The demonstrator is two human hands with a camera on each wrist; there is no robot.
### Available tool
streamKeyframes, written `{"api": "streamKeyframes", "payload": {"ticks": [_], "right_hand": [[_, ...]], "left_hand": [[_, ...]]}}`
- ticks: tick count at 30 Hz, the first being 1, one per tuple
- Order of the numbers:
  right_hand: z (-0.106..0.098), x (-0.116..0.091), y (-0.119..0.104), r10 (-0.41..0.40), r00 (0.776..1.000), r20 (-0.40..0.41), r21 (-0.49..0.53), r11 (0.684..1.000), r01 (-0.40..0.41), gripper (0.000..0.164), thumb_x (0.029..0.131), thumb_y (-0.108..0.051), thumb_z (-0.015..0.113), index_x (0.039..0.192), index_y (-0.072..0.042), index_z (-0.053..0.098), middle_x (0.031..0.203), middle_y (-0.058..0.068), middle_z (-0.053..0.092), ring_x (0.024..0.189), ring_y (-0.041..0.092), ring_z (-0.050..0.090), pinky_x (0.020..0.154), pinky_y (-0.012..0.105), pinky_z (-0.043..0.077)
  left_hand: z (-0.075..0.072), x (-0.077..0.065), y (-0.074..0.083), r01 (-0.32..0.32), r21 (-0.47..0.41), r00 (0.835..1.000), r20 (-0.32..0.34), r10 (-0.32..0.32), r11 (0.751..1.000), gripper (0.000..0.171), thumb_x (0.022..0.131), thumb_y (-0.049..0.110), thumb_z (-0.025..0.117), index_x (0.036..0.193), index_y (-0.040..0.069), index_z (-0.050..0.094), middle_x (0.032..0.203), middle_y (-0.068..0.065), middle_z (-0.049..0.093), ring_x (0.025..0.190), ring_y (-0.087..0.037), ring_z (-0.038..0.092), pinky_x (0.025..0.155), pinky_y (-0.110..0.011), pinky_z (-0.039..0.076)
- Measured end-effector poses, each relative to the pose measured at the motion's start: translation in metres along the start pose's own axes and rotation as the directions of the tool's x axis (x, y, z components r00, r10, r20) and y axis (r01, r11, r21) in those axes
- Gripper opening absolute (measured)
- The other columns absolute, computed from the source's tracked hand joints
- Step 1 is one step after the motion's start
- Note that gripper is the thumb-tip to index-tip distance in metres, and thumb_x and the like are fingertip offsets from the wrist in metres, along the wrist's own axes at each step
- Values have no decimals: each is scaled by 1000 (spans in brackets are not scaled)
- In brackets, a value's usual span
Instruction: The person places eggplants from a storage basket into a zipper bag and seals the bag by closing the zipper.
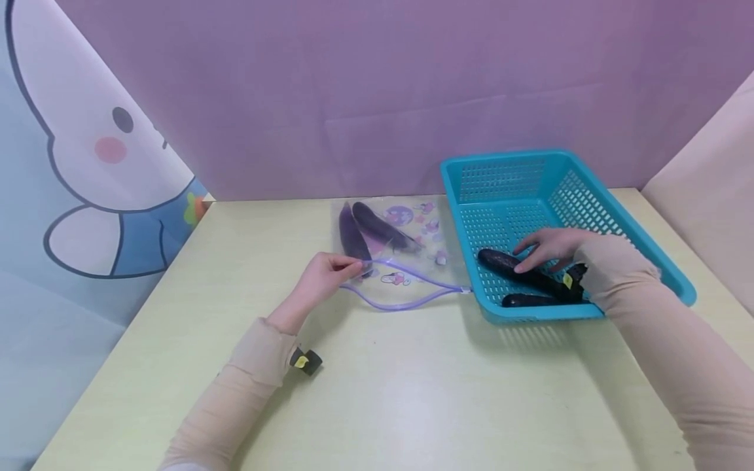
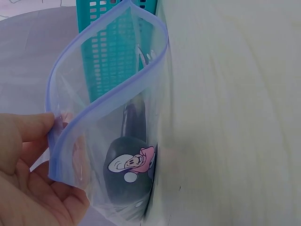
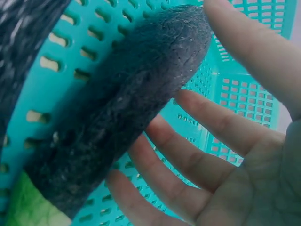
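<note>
In the head view, my left hand (image 1: 331,273) pinches the left end of the purple zip edge of a clear zip bag (image 1: 406,302), whose mouth gapes. Inside the bag lie two eggplants, one upright in view (image 1: 352,235) and one slanting (image 1: 383,230). The left wrist view shows thumb and fingers on the zip rim (image 2: 57,122). Over the teal basket (image 1: 450,196), my right hand (image 1: 550,247) reaches in above a dark eggplant (image 1: 501,261). Its fingers lie fairly straight along that eggplant's side in the right wrist view, thumb near the rounded end (image 3: 188,33).
Another dark eggplant (image 1: 527,300) lies along the basket's near wall, partly hidden. The basket stands at the right of the pale table (image 1: 377,392), beside the bag. A purple backdrop (image 1: 377,98) rises behind the table, with a cartoon-printed cloth (image 1: 88,163) at the left.
</note>
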State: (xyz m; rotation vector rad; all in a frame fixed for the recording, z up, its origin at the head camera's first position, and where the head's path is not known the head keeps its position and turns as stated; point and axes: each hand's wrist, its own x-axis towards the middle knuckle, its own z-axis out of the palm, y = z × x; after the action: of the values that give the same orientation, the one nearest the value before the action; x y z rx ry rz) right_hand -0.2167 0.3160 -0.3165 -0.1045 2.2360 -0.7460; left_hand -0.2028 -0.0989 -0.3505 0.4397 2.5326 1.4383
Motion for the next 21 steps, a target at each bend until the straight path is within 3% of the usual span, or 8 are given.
{"api": "streamKeyframes", "payload": {"ticks": [12,21], "right_hand": [[1,1,2,3,1000,5,5,1000,-3,78,89,-34,65,141,10,28,140,37,33,128,50,35,97,52,44],[3,5,3,19,1000,0,1,1000,-19,75,87,-29,68,138,12,30,139,38,33,127,51,35,98,53,43]], "left_hand": [[0,-1,1,13,-7,1000,3,-13,1000,23,93,11,58,109,-3,67,100,-21,70,94,-35,64,81,-38,53],[1,0,-3,12,-4,1000,2,-12,1000,23,93,11,58,108,-3,68,100,-21,70,93,-34,64,72,-23,49]]}}
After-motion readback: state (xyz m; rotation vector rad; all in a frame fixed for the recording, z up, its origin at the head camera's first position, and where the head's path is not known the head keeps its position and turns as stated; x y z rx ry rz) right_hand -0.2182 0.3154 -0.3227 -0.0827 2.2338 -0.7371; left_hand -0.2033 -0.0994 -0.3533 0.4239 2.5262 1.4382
